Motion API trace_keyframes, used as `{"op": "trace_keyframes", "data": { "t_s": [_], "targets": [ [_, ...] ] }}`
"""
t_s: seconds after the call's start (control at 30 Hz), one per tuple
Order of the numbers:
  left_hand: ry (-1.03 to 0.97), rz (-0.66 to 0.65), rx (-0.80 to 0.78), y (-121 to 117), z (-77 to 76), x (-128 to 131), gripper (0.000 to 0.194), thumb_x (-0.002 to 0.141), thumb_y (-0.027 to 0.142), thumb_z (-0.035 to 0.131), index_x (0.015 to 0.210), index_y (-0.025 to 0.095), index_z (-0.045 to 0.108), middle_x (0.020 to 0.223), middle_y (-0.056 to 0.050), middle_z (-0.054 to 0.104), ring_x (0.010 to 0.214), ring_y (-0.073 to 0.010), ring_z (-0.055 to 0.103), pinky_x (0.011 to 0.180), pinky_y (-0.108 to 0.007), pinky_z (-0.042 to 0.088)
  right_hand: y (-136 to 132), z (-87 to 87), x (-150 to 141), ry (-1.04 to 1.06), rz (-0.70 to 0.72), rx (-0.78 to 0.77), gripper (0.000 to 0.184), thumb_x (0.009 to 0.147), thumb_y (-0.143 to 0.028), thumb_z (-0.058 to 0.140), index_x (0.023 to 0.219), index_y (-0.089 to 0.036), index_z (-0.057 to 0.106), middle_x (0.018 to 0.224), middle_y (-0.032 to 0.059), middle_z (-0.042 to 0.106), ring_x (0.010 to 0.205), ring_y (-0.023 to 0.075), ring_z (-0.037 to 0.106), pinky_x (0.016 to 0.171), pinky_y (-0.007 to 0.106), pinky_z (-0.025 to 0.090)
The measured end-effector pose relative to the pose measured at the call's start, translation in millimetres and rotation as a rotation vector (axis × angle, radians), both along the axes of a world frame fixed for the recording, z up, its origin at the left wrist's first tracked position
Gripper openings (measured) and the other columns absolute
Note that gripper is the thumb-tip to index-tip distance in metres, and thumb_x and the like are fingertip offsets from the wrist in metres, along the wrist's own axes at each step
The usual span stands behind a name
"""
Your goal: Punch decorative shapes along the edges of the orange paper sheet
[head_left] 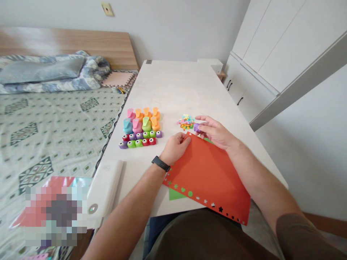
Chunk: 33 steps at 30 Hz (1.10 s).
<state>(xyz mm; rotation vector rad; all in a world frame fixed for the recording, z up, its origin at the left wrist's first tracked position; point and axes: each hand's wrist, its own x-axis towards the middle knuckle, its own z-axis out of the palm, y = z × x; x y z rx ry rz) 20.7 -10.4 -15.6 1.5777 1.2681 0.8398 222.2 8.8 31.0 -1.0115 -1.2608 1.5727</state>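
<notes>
White counter (168, 85) ran well beyond the orange sheet (211, 169), whose punched near edge partly overhung it. Left fingers (179, 137) pinched the sheet's far corner, probably best kept flat and steady; right fingers (208, 129), one lifted, gripped a small purple punch (196, 127) near that corner, just beside piled paper shapes (186, 122).

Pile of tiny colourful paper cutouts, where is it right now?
In the head view, the pile lies on the white table, right of the rows of punches and just left of the purple punch in the right hand.
</notes>
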Motion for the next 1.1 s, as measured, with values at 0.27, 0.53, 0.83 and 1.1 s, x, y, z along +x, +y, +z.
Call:
{"op": "trace_keyframes", "data": {
  "t_s": [0.27, 0.53, 0.83, 1.1],
  "targets": [
    [-0.037, -0.027, 0.017, -2, 0.3, -2, 0.027, 0.092, 0.044, 0.058, 0.088, 0.017, 0.06, 0.073, 0.002, 0.061, 0.062, -0.011, 0.05, 0.055, -0.023, 0.038, 3, -30.6, 5, -0.032, -0.045, 0.017, 0.042, 0.078, -0.04, 0.082, 0.114, -0.023, 0.07, 0.099, 0.0046, 0.071, 0.088, 0.0183, 0.067, 0.065, 0.027, 0.05],
    [-0.006, -0.025, 0.056, -4, 0.4, -1, 0.025, 0.093, 0.041, 0.057, 0.09, 0.017, 0.063, 0.075, 0.0, 0.063, 0.065, -0.0119, 0.053, 0.056, -0.023, 0.04, 0, -29.5, 7, -0.183, -0.054, 0.098, 0.048, 0.077, -0.047, 0.083, 0.118, -0.024, 0.072, 0.108, 0.0045, 0.073, 0.094, 0.0197, 0.065, 0.08, 0.031, 0.052],
    [0.043, -0.021, 0.102, -5, 1.1, -1, 0.026, 0.094, 0.042, 0.055, 0.089, 0.017, 0.063, 0.073, 0.001, 0.062, 0.064, -0.0116, 0.051, 0.057, -0.024, 0.039, -5, -28.1, 6, -0.219, 0.004, 0.082, 0.041, 0.08, -0.049, 0.081, 0.113, -0.026, 0.075, 0.109, 0.0034, 0.074, 0.099, 0.0238, 0.065, 0.092, 0.037, 0.05],
    [0.024, -0.05, 0.099, -5, 3.3, -2, 0.028, 0.094, 0.044, 0.054, 0.091, 0.018, 0.061, 0.077, -0.001, 0.063, 0.067, -0.0132, 0.051, 0.059, -0.024, 0.039, -4, -30.7, 7, -0.232, 0.039, 0.077, 0.038, 0.081, -0.048, 0.08, 0.112, -0.025, 0.076, 0.108, 0.0027, 0.074, 0.098, 0.0227, 0.066, 0.092, 0.036, 0.05]
  ]
}}
